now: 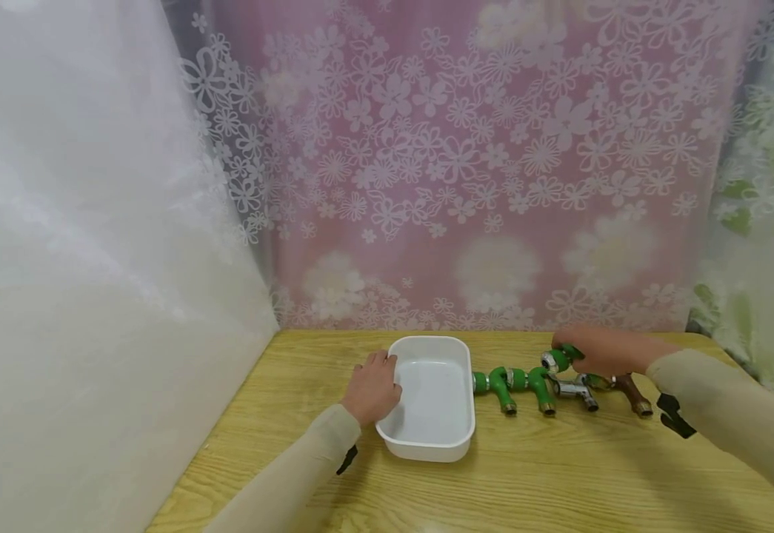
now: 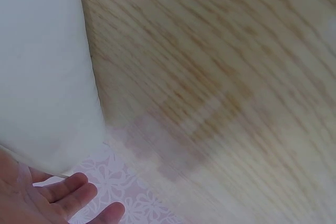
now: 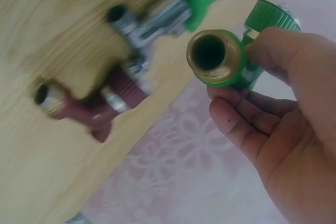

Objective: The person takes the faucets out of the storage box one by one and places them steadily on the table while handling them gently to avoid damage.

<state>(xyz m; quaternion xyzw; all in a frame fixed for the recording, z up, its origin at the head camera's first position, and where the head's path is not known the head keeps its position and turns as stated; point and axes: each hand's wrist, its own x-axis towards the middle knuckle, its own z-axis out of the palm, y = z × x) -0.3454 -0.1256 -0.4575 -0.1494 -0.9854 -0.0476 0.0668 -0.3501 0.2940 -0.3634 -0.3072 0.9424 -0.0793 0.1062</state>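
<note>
My right hand [image 1: 603,349] pinches a green tap [image 3: 270,17] between thumb and fingers, lifted just above a row of other taps. Its threaded, brass-coloured outlet points toward the right wrist camera. On the left, my left hand [image 1: 372,389] grips the left rim of a white plastic tub [image 1: 426,446], thumb over the inner side. In the left wrist view, the fingers [image 2: 73,195] show only partly past the tub's edge. Two green taps [image 1: 542,392] lie right of the tub, then a silver tap [image 1: 573,389] and a dark red-brown tap [image 3: 94,111].
The wood-grain table [image 1: 533,474] carries everything. A pink flowered curtain [image 1: 426,185] hangs along its back edge, a white sheet [image 1: 93,259] on the left and a green-patterned one [image 1: 760,244] on the right. Part of the tap row is hidden behind the right hand.
</note>
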